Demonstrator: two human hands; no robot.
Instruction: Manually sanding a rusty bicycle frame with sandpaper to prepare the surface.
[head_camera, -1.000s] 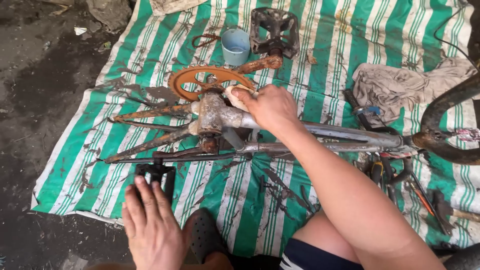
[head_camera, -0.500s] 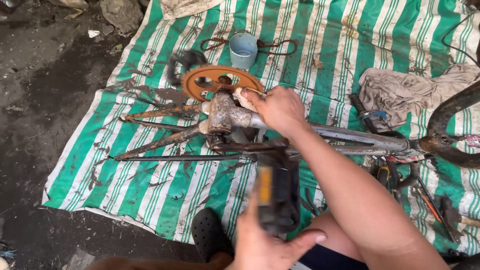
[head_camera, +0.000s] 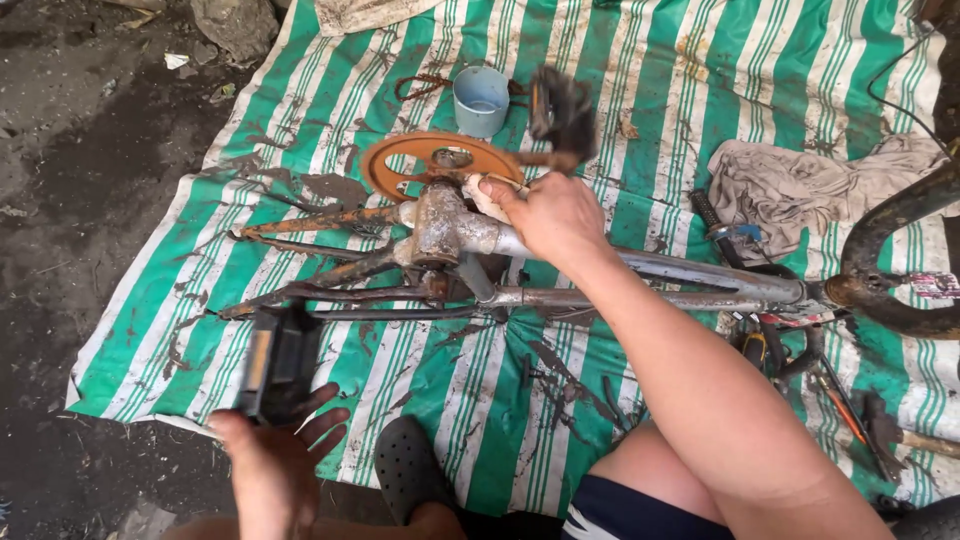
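On the striped green tarp (head_camera: 330, 90) I see a rusty steel frame (head_camera: 640, 268) lying flat. My right hand (head_camera: 550, 215) pinches a grimy rag (head_camera: 487, 198) against its bracket, at 5 o'clock from the orange chainring (head_camera: 395, 160). My left hand (head_camera: 275, 455), fingers spread, props a black pedal (head_camera: 275, 362); the far pedal (head_camera: 560, 105) is blurred.

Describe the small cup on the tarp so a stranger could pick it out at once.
On the green-and-white striped tarp, find the rusty orange chainring beside the grey bicycle frame. Just beyond it, toward the tarp's far edge, stands the cup. It is the only pale blue, open-topped round container among rusty metal parts.
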